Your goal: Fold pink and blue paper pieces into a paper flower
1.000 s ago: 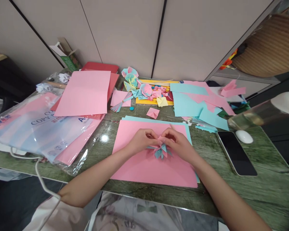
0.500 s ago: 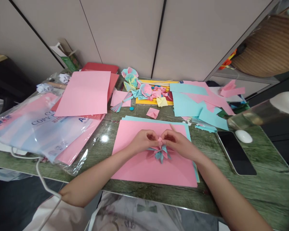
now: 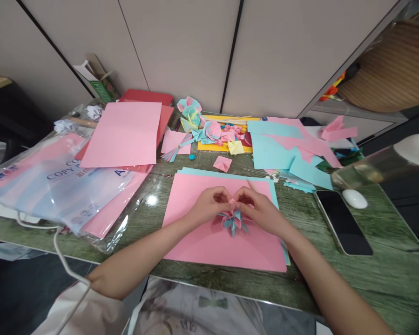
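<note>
Both the left hand (image 3: 210, 203) and the right hand (image 3: 261, 209) grip a pink-and-blue folded-paper flower (image 3: 233, 224)

In the head view, the flower is just right of centre and below the middle of the frame, its pointed petals spread under the fingers. Thumb and forefinger of each hand are closed on its pink top, the fingertips nearly meeting there. The flower is over a large flat pink paper sheet (image 3: 202, 249); whether it touches the sheet, I cannot tell. A pale blue paper sheet (image 3: 195, 171) shows along the pink sheet's upper edge, and a thin beige stick (image 3: 252, 185) lies near the right hand.

Above the sheets, at the upper centre, a small pink folded-paper square (image 3: 222, 163) rests on the green wood-patterned tabletop (image 3: 398, 260). Farther up are a yellow folded-paper piece (image 3: 236, 147) and a cluster of pink, blue and yellow paper flowers (image 3: 212, 131), with a fanned bundle of pink and blue strips (image 3: 176, 149) to their left.

At right lie a dark-screened phone (image 3: 344, 222) and, just beside it, a smooth white oval object (image 3: 355, 198). In the left part of the frame, a pink square of paper (image 3: 122, 132) overlaps a clear plastic paper packet (image 3: 56, 186) marked "COPY".
</note>
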Available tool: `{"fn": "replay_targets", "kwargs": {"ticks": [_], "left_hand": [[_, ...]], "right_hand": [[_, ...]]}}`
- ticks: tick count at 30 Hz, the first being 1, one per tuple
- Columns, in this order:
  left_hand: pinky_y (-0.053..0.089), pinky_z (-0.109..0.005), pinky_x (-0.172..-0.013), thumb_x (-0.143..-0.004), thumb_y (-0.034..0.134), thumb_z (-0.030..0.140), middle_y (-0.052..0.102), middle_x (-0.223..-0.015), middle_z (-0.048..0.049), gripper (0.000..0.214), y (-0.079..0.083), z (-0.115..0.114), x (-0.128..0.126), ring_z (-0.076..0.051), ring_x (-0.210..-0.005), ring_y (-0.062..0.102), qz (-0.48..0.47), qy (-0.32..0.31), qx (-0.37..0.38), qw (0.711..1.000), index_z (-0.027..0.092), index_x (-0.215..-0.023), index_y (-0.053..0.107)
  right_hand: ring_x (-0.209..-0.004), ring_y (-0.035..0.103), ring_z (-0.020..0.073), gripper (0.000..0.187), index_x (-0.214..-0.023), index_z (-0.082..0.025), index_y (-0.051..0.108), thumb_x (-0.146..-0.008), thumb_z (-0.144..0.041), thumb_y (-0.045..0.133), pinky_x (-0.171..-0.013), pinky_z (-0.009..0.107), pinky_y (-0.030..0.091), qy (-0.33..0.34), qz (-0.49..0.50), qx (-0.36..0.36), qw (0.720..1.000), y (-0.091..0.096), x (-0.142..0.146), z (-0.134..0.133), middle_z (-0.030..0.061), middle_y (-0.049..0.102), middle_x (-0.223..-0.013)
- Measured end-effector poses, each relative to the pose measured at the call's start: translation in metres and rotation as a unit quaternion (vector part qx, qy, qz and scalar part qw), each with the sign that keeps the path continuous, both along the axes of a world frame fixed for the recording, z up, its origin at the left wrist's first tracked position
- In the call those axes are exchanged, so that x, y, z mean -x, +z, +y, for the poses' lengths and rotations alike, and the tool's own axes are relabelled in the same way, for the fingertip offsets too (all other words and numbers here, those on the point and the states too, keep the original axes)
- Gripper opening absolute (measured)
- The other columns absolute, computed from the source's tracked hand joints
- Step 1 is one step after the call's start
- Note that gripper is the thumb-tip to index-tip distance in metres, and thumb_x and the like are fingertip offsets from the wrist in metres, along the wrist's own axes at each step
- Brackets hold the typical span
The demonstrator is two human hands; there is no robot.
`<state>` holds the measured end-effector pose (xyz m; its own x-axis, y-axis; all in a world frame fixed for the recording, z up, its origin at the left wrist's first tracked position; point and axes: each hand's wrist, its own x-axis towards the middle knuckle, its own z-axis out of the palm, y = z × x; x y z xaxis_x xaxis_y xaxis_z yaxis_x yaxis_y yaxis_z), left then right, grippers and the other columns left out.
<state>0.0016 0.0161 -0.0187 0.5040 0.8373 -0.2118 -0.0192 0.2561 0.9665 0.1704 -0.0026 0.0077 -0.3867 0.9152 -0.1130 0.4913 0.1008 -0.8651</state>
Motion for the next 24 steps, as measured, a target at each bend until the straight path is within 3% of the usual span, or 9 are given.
{"fn": "replay_targets", "kwargs": {"ticks": [3,7,12,18,24], "left_hand": [[0.049,-0.025,-0.056,-0.068,0.064,0.029,0.06,-0.061,-0.0006,0.02,-0.0005,-0.0004,0.0,-0.012,-0.057,0.059,-0.003,0.003,-0.021,1.0,0.014,-0.069,0.051],[0.048,-0.026,-0.058,-0.069,0.064,0.035,0.062,-0.063,-0.0024,0.024,-0.0015,-0.0009,0.0,-0.012,-0.059,0.06,0.022,0.029,-0.069,0.997,0.013,-0.068,0.052],[0.049,-0.026,-0.059,-0.065,0.068,0.035,0.064,-0.064,-0.0029,0.025,-0.0007,-0.0016,-0.0001,-0.014,-0.061,0.062,0.03,0.056,-0.065,0.996,0.013,-0.066,0.055],[0.049,-0.024,-0.057,-0.062,0.07,0.03,0.063,-0.063,-0.0012,0.021,0.0018,0.0006,-0.0009,-0.012,-0.06,0.061,0.019,0.035,-0.06,0.997,0.013,-0.068,0.058],[0.048,-0.024,-0.061,-0.062,0.07,0.023,0.061,-0.068,-0.001,0.018,-0.0041,0.003,0.0009,-0.01,-0.063,0.058,0.023,0.01,-0.056,0.998,0.013,-0.07,0.057]], "right_hand": [[-0.067,0.055,0.0114,0.01,-0.079,-0.022,0.051,-0.084,-0.028,0.046,-0.082,0.033,0.04,-0.007,-0.028,-0.038,0.999,-0.0009,0.0007,-0.0001,-0.0043,0.06,-0.072],[-0.064,0.054,0.0113,0.008,-0.077,-0.023,0.053,-0.082,-0.025,0.047,-0.1,0.043,0.026,-0.029,-0.053,-0.103,0.993,-0.0033,0.001,-0.0006,-0.0052,0.059,-0.07],[-0.072,0.056,0.0133,0.006,-0.078,-0.023,0.055,-0.08,-0.025,0.049,-0.099,0.042,0.03,-0.048,-0.053,-0.118,0.99,-0.0005,0.0005,-0.0011,-0.0033,0.06,-0.077],[-0.069,0.058,0.0127,0.004,-0.077,-0.023,0.055,-0.075,-0.026,0.055,-0.105,0.044,0.02,-0.03,-0.027,-0.075,0.996,-0.0008,-0.0041,0.0027,-0.0048,0.062,-0.075],[-0.071,0.056,0.0129,0.004,-0.077,-0.023,0.057,-0.074,-0.024,0.055,-0.104,0.046,0.023,-0.063,-0.024,-0.099,0.993,-0.0067,-0.0041,0.0028,-0.004,0.062,-0.075]]}}
